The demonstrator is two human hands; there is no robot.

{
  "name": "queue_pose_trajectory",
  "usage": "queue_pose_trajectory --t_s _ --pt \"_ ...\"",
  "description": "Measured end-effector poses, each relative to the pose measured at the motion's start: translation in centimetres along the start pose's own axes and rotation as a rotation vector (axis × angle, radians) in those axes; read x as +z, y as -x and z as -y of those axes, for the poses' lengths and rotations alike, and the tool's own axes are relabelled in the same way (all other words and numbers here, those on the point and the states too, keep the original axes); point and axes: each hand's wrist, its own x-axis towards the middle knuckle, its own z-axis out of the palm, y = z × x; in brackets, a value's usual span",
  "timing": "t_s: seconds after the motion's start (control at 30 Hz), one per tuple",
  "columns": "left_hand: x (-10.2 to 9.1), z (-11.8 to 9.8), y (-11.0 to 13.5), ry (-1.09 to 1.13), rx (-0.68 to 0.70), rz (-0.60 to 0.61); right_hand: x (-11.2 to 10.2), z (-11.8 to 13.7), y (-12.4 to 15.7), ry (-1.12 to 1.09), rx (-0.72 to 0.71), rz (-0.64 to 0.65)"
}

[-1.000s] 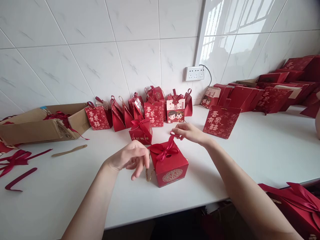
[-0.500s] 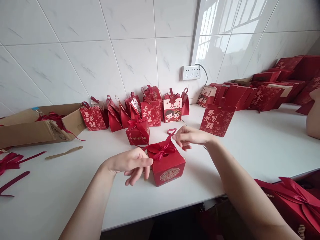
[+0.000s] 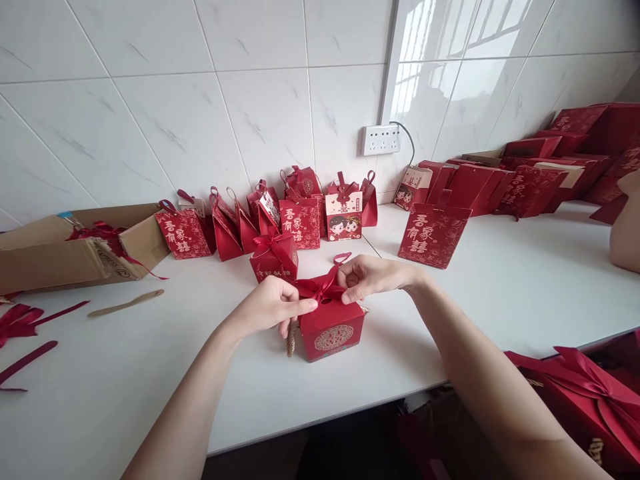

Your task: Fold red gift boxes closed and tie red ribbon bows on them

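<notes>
A small red gift box (image 3: 333,333) with a gold round pattern on its front stands on the white table (image 3: 150,373) in front of me. A dark red ribbon bow (image 3: 323,288) sits on its lid. My left hand (image 3: 273,307) pinches the left side of the bow. My right hand (image 3: 370,277) pinches the right side, and a ribbon loop sticks up behind its fingers. A gold cord hangs at the box's left.
Several finished red gift boxes (image 3: 300,220) stand by the tiled wall, one ribboned box (image 3: 274,257) just behind mine. An open cardboard carton (image 3: 65,250) and loose ribbons (image 3: 25,320) lie at left. Flat red boxes (image 3: 525,183) pile at right; red bags (image 3: 585,393) sit below the edge.
Both hands have closed in on the bow from either side and now pinch it. The box sits a little farther from me.
</notes>
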Motion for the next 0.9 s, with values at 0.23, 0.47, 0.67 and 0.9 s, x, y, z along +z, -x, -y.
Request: queue_pose_trajectory --t_s 0.23,0.47,0.67,0.9 --pt "-0.5 0.2 -0.1 -0.042 -0.003 -0.08 0.2 0.1 -0.1 -0.01 -0.055 -0.082" --pt "-1.0 -0.1 0.3 -0.03 -0.071 0.057 -0.1 0.0 0.0 0.013 0.001 -0.032" --pt "-1.1 -0.4 0.6 0.003 -0.119 0.184 0.0 0.1 -0.2 0.002 -0.008 -0.032" --pt "-1.0 -0.2 0.1 0.086 -0.1 0.088 0.1 0.2 -0.3 0.038 0.013 -0.07"
